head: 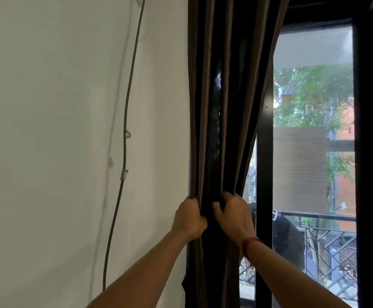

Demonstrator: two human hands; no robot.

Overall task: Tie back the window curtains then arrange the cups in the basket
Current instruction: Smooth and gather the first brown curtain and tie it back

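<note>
Gripping the bunched brown curtain (225, 107) side by side: left hand (188, 218) and right hand (234, 215), both clenched.

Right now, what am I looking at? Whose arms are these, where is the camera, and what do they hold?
No machine here: these are a person's two bare hands, filmed by one wide-angle camera worn on the head. The left hand and the right hand both grip the gathered dark brown curtain, bunched between a white wall and the black window frame. A red band circles the right wrist; a cable runs down the wall. Nothing else of the task is in view.
</note>
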